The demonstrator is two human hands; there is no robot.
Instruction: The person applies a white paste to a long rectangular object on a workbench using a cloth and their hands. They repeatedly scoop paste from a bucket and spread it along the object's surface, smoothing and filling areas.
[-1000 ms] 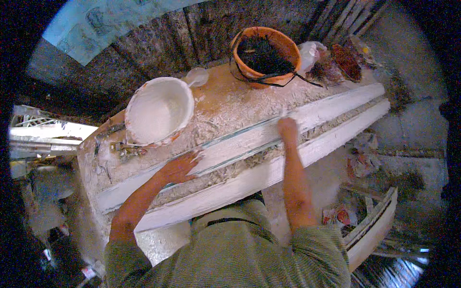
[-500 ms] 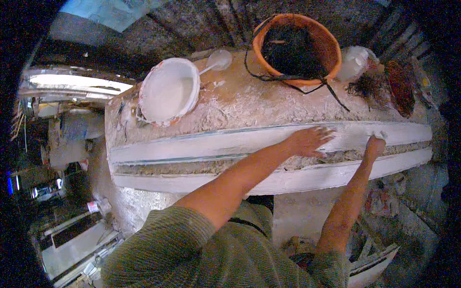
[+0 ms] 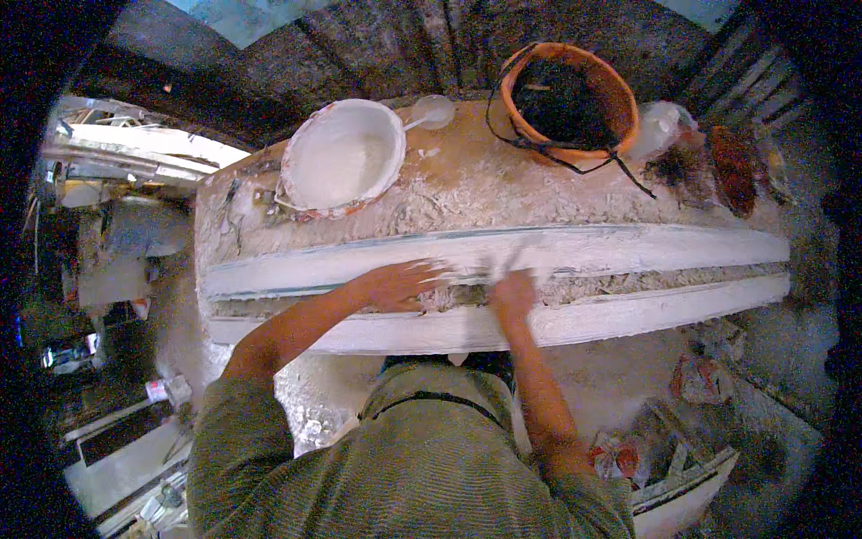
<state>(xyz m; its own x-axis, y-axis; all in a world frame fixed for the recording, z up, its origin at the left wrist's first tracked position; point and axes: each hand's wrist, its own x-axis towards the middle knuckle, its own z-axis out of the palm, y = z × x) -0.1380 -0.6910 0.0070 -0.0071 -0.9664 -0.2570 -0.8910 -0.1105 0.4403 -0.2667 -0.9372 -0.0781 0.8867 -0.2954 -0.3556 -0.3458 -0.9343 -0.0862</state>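
Fingers [image 3: 429, 269] of left hand [image 3: 400, 286] spread wide, flat on wet plaster of long white moulding [image 3: 628, 247], palm down, holding nothing. Right hand [image 3: 512, 295] just beside, blurred; fingers seemingly bunched and pressed to same strip, grip impossible to tell. Both hands near middle of moulding, over rough grey channel [image 3: 611, 287] running between its two smooth white bands.

Moulding lying lengthwise across plaster-crusted bench [image 3: 503, 189], from left end to right end, nearer edge toward body. Behind it, on bench top: white bowl [image 3: 341, 157] of plaster toward left, small pale scoop [image 3: 433, 111] just beside bowl's rim, orange basin [image 3: 570, 99] full of dark fibre toward right, black cord trailing from basin over bench. Clear plastic bag [image 3: 660, 126] and brownish fibre clumps [image 3: 732, 166] at far right end.

Forearms bare, green ribbed sleeves [image 3: 404, 467] at lower edge. Floor below bench littered: white scraps, crumpled wrappers [image 3: 620, 458], white board [image 3: 687, 494] at lower right. Cluttered shelves and white sheets at left, dim.
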